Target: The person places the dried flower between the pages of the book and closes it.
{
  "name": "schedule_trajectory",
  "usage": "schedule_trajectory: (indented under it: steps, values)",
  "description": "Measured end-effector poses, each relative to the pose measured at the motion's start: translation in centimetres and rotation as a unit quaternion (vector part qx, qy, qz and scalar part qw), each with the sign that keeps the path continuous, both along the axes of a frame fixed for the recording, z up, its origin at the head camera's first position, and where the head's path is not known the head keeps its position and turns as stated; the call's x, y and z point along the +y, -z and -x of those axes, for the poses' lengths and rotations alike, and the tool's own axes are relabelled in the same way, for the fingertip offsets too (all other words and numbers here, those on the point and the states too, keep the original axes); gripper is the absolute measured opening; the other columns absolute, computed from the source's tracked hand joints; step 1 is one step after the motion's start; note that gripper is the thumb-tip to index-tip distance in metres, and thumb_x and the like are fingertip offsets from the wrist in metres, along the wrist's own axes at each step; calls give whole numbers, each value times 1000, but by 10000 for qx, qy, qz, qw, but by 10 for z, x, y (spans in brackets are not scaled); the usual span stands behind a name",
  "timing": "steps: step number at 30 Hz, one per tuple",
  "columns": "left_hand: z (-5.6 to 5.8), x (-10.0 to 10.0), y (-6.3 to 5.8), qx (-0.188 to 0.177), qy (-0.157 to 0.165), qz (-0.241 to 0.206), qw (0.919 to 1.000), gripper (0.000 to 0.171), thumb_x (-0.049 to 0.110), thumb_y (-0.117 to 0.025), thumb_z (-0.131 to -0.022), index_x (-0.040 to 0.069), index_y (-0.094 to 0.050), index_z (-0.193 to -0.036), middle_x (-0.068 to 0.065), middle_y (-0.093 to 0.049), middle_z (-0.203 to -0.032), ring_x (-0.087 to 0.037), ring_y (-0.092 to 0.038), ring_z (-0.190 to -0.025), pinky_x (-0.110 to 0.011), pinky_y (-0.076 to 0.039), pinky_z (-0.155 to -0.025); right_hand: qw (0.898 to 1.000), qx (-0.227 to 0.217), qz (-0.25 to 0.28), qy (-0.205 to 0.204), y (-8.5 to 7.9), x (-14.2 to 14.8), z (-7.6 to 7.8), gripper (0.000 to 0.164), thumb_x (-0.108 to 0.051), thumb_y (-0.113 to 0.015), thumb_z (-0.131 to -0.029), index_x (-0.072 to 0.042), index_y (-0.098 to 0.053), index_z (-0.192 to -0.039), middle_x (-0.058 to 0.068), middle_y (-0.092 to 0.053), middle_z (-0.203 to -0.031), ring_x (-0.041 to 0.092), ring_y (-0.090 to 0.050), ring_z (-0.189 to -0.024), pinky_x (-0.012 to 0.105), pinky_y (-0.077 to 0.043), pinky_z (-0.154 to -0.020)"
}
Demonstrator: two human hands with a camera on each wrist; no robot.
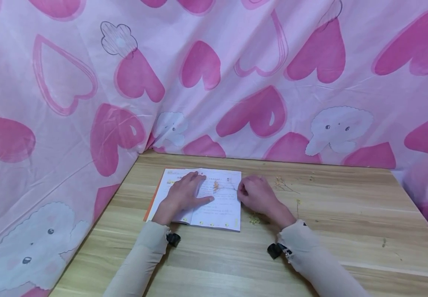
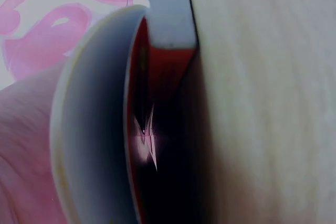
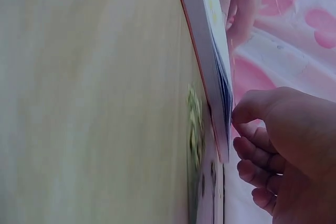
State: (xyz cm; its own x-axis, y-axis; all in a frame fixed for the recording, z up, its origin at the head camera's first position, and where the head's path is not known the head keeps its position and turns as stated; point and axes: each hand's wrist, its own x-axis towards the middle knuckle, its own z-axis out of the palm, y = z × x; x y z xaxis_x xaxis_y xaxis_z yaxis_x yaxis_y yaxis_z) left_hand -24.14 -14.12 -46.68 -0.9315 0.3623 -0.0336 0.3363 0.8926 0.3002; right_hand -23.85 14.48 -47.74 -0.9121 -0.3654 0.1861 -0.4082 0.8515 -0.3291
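Note:
An open book [image 1: 214, 212] with printed white pages and an orange cover edge lies on the table. My left hand [image 1: 184, 192] rests across its left page near the fold, fingers and thumb spread. On the right page lies a small dried flower sprig [image 1: 216, 187] with orange-yellow blossoms, its thin stem running right. At the page's right edge my right hand [image 1: 256, 194] pinches that stem between thumb and forefinger, the other fingers curled. The right wrist view shows these fingertips [image 3: 242, 116] beside the page edges. The left wrist view mostly shows the curved book leaves [image 2: 100, 119].
More dried sprigs lie on the wooden table [image 1: 217, 264]: a branching one [image 1: 284, 185] beyond my right hand, a yellow-green cluster [image 1: 254, 218] below it, and a thin one [image 1: 298, 206] near the wrist. A pink heart-patterned cloth [image 1: 236, 111] hangs behind and at the left.

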Motion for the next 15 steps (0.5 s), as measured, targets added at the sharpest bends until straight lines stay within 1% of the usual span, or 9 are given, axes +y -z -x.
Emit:
schedule_trajectory:
  steps: [2,6,9,15]
  values:
    - [-1,0,0,-91,5,-8,10000,93,72,-73,-91,23,-46,-164,-13,-37,-175,-37,-38,-161,-68,-41,-121,9998,-168,-25,47,0,-4,0,9,-23,-73,-96,-18,-72,-88,-6,-65,-84,16,-57,-85,46,-44,-94]
    - [-2,0,-1,-196,42,43,9998,103,79,-74,-86,23,-42,-167,-12,-33,-177,-36,-33,-163,-68,-37,-124,9993,-332,-71,123,0,-11,-2,9,-25,-72,-96,-18,-72,-90,-6,-64,-86,17,-56,-86,44,-43,-92]
    - [-2,0,-1,-178,54,83,9998,106,80,-74,-84,23,-42,-167,-13,-33,-177,-36,-33,-163,-68,-38,-124,9991,-401,-47,134,-1,-15,-4,10,-26,-72,-97,-19,-72,-90,-7,-63,-85,16,-56,-87,42,-42,-91]
    - [-3,0,-4,-209,19,64,9998,104,78,-76,-84,24,-43,-166,-12,-34,-177,-35,-33,-164,-66,-36,-125,9987,-483,47,127,-1,-20,-9,10,-26,-73,-99,-20,-72,-91,-8,-63,-84,15,-55,-84,40,-41,-89]
